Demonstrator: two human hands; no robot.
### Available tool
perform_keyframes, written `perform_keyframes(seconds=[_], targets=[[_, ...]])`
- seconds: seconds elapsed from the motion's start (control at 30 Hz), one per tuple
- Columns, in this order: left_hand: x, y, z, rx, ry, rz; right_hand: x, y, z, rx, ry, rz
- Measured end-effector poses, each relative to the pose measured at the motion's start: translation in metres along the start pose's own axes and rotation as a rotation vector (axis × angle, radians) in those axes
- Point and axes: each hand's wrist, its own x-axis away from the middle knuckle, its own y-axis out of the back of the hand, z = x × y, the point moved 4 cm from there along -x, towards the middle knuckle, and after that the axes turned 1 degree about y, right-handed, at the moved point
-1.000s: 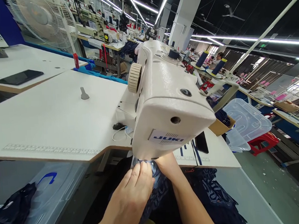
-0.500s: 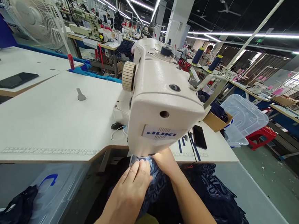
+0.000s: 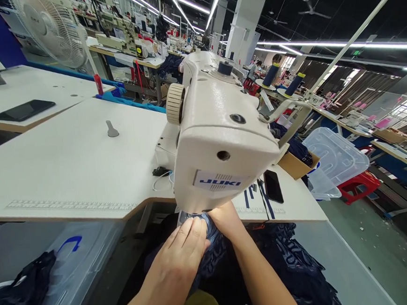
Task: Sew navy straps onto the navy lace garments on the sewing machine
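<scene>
A white JUKI sewing machine stands in front of me, its head hiding the needle area. Just below it, my left hand is closed on a piece of navy patterned lace fabric, fingers pressed together along its edge. My right hand lies on the fabric's other side, close under the machine head. The machine covers its fingertips, so their grip does not show. From the hands the fabric hangs down toward my lap. More navy patterned fabric is heaped to the right, below the table edge.
On the white table lie a small grey metal piece, a black phone and dark strips. A clear plastic bin sits at lower left, a cardboard box at right. Another phone rests on the neighbouring table.
The view has shifted very slightly. Both hands stay at nearly the same spot under the machine head, still on the fabric.
</scene>
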Motion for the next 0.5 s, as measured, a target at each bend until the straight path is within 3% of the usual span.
perform_keyframes(seconds=[0.5], targets=[[-0.010, 0.007, -0.001, -0.006, 0.041, -0.037, -0.003, -0.003, -0.004, 0.052, 0.008, 0.030]])
